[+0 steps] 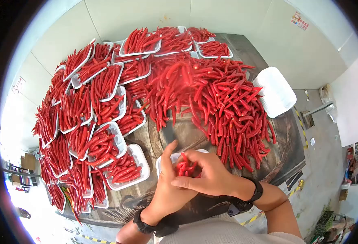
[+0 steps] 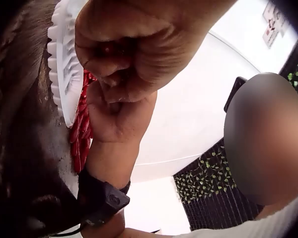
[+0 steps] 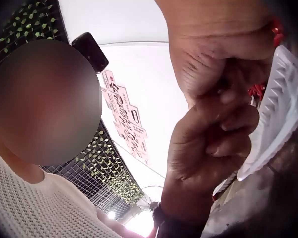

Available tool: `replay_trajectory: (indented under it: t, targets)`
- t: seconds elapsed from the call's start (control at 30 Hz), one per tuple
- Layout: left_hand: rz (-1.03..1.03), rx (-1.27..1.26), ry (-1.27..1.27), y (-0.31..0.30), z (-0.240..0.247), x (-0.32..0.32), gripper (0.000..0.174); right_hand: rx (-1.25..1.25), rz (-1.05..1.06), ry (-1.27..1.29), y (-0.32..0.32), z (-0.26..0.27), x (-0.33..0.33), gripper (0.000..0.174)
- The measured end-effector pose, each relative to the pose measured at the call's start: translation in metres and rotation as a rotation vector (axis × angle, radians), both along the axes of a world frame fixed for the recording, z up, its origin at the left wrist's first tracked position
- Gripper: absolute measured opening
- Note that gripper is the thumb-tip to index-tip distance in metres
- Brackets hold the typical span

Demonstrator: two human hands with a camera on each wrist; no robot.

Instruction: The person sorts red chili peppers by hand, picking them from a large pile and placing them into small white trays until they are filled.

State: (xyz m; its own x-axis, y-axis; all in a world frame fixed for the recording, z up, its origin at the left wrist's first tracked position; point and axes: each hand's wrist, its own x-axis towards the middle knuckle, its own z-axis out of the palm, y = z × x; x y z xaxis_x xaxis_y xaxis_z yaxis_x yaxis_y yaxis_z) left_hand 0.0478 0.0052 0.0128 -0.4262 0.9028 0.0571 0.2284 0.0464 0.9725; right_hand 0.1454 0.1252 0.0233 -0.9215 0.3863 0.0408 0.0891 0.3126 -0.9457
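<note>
Low over a white foam tray [image 1: 159,166], my two hands meet around a small bunch of red chili peppers [image 1: 188,167]. My left hand [image 1: 171,183] cups the bunch from the left, its index finger pointing up. From the right, my right hand [image 1: 213,174] curls its fingers over the same peppers, thumb laid across toward the left hand. Palms and fingers hide most of the bunch. In the left wrist view the curled left fingers [image 2: 109,64] meet the right hand, beside the tray's ribbed edge [image 2: 64,64]. A few red peppers [image 3: 257,90] show beyond the hands in the right wrist view.
A large loose heap of red chilies [image 1: 236,118] lies ahead and to the right on the wood-patterned table [image 1: 140,136]. Many filled trays [image 1: 124,168] overlap in stacks on the left and back. A white tray [image 1: 274,91] stands at the table's right edge.
</note>
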Motion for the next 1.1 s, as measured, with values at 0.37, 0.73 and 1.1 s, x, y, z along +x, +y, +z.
replay_trajectory:
  t: [0.37,0.73,1.1]
  targets:
    - [-0.114,0.062,-0.456,-0.003,0.001,-0.005,0.092,-0.135,0.008,0.056,0.020,-0.006,0.004,0.036]
    - [0.077,-0.125,-0.254,-0.010,0.013,-0.037,0.025,-0.035,-0.052,-0.081,0.042,-0.006,0.002,0.035]
    - [0.069,-0.380,0.368,-0.032,0.029,-0.051,0.016,0.327,0.026,-0.146,0.018,0.002,-0.050,0.034]
